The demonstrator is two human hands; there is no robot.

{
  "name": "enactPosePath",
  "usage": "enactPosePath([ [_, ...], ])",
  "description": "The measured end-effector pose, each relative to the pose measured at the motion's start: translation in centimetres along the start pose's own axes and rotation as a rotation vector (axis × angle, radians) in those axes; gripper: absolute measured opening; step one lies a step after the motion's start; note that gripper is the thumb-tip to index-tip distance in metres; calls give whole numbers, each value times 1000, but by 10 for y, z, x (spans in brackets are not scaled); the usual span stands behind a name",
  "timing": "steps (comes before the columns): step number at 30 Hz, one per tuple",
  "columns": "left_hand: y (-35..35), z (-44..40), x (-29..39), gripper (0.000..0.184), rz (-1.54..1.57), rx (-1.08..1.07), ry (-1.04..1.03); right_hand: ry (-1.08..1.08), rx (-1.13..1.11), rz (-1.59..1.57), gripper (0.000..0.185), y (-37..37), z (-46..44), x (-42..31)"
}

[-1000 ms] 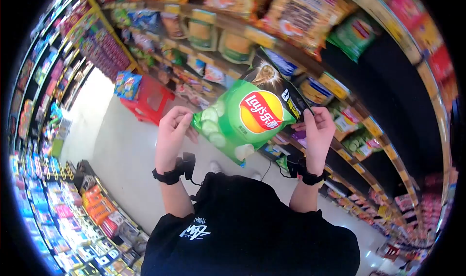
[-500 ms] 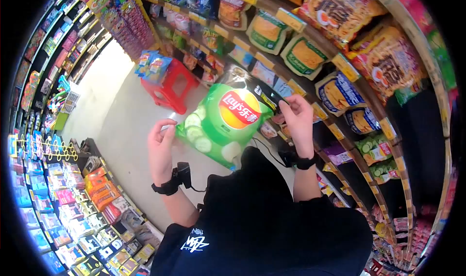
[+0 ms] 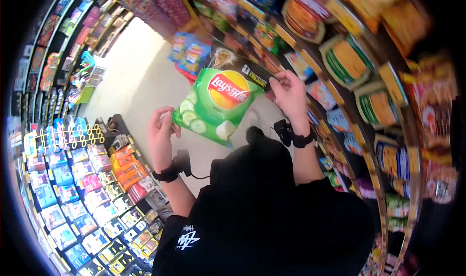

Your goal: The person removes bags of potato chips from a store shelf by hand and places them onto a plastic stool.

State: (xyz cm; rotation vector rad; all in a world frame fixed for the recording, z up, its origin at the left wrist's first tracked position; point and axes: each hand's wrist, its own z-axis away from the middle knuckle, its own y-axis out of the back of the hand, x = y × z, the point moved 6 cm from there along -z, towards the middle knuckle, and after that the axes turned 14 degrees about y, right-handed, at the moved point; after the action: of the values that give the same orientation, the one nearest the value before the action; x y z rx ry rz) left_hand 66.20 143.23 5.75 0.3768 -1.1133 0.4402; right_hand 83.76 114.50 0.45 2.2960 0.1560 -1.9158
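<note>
A green Lay's bag of chips (image 3: pixel 213 108) with cucumber pictures and a black top hangs between my two hands, tilted. My left hand (image 3: pixel 162 125) pinches its lower left corner. At the upper right corner, my right hand (image 3: pixel 289 91) grips the black edge between thumb and fingers. Both wrists carry black straps with small devices. Past the bag, several blue chip bags (image 3: pixel 189 53) rest on a red stool (image 3: pixel 182 74), which the held bag mostly hides.
Shelves of packaged food (image 3: pixel 349 62) run close along my right. On the left stand racks of small boxed goods (image 3: pixel 87 193), with orange packs (image 3: pixel 130 171) and a yellow ring rack (image 3: pixel 73 139). Pale floor (image 3: pixel 121 91) lies between the two sides.
The view has turned to the right, so the right shelves appear larger and the stool sits nearly behind the bag. Both hands keep hold of the bag of chips.
</note>
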Motion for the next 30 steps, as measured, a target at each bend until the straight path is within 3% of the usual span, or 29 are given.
enactPosePath([
  [3, 20, -49, 34, 20, -12, 66, -44, 195, -57, 60, 13, -36, -56, 3],
  [11, 48, -163, 16, 23, -25, 1, 112, -62, -81, -26, 15, -98, -127, 29],
  [18, 97, -300, 3, 24, 69, -138, 298, -122, 40, 104, 14, -183, -171, 72],
  [22, 131, -381, -4, 21, 254, -210, 372, -94, 52, 309, 18, -231, -192, 89],
  [23, 133, -395, 11, 20, 285, -373, 416, 71, 8, 483, 18, -237, -198, 104],
  [24, 139, -413, 15, 20, 313, -363, 444, -9, 26, 507, 16, -254, -208, 99],
  [26, 157, -436, 4, 18, 336, -320, 513, -150, 61, 432, 15, -277, -223, 114],
  [30, 181, -492, -35, 24, 313, -354, 509, -66, 34, 425, 15, -311, -259, 138],
])
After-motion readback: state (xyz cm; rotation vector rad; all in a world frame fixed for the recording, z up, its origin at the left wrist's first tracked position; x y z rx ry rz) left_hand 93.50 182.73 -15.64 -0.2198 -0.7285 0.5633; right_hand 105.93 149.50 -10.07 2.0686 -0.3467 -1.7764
